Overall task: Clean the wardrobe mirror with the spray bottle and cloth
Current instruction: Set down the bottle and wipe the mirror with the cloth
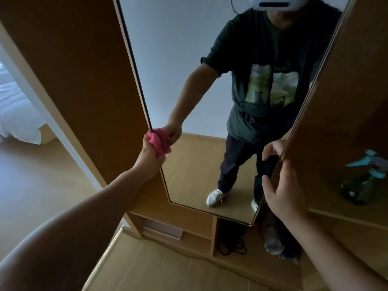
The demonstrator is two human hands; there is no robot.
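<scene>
The tall wardrobe mirror point(184, 85) fills the middle of the view and reflects a person in a dark T-shirt. My left hand point(150, 156) grips a bunched pink cloth point(158, 142) and presses it against the mirror's left edge at mid height. My right hand point(283, 190) rests with spread fingers on the mirror's right edge, holding the panel. The spray bottle point(365, 181), dark green with a turquoise trigger, stands on a shelf inside the wardrobe to the right, apart from both hands.
Brown wardrobe panels point(79, 66) flank the mirror. Below it are open wooden compartments point(195, 238) holding a black cord and some dark items. A bed with white bedding point(19, 114) lies at far left on a wooden floor.
</scene>
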